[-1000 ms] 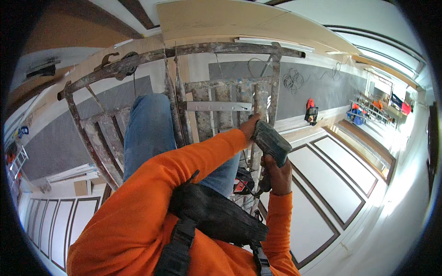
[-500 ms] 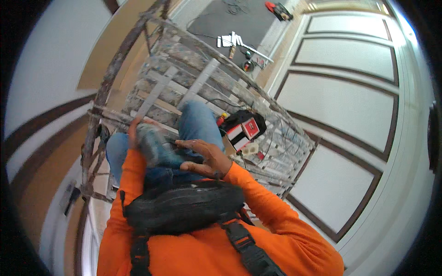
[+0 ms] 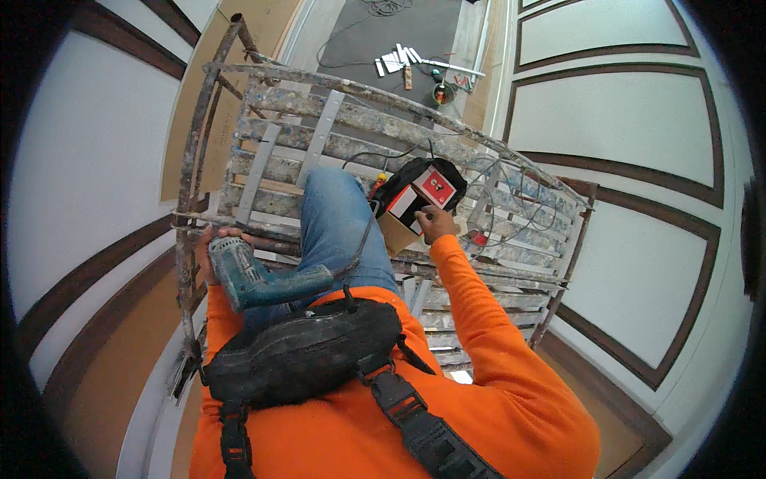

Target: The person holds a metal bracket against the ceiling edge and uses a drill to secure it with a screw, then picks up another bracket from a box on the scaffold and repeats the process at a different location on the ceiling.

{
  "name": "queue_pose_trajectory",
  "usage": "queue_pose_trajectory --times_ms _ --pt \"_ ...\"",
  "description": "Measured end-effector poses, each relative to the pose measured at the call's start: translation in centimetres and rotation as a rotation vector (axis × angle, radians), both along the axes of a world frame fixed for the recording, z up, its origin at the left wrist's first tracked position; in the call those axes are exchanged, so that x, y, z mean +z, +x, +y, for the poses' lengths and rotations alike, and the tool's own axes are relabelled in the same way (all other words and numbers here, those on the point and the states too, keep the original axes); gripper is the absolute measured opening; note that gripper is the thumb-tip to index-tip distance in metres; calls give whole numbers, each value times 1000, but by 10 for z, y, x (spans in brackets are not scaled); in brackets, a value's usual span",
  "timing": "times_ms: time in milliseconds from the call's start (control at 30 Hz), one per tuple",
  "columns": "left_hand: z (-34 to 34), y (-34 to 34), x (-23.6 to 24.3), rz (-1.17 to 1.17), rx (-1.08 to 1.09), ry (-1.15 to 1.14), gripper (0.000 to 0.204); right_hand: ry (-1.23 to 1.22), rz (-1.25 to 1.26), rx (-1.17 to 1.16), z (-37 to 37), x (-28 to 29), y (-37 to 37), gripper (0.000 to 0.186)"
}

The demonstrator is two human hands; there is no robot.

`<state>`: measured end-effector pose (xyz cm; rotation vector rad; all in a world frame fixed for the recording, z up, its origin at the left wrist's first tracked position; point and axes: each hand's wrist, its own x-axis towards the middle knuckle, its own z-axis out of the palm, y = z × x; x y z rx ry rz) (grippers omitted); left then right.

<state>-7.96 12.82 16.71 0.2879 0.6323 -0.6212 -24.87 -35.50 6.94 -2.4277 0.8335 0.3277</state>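
Note:
My left hand (image 3: 209, 247) is closed round the body of a teal corded drill (image 3: 239, 275) above my lap. Its handle points right across my thigh, and most of my palm is hidden behind the tool. To the right, my right hand (image 3: 436, 224) reaches into an open cardboard box (image 3: 399, 233), fingertips bent together over the dark contents. Whether they pinch a small piece cannot be made out. The box's red-and-white flap (image 3: 435, 185) stands raised beside a black bag (image 3: 399, 177).
I sit on a paint-spattered scaffold platform (image 3: 295, 100) with metal rails (image 3: 359, 83). Two perforated metal strips (image 3: 321, 137) lie across its slats. Loose cables (image 3: 511, 188) trail at the right. Panelled walls (image 3: 614, 112) flank me; white pieces (image 3: 396, 59) and a bucket (image 3: 443, 94) are on the floor below.
My right hand has moved from beside the drill out to the box on the right. The drill stays with my left hand. The view has turned slightly.

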Motion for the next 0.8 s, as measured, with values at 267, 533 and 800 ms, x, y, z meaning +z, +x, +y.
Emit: queue_pose_trajectory --times_ms 267,533,800 --pt "-25 -22 24 -42 9 16 34 -105 40 66 29 -16 -1 40" --pt "-44 -36 4 -67 -8 -84 38 -100 -10 23 44 8 4 31" --pt "-57 -36 4 -91 -62 -48 35 -39 -75 -28 43 -2 1 25"
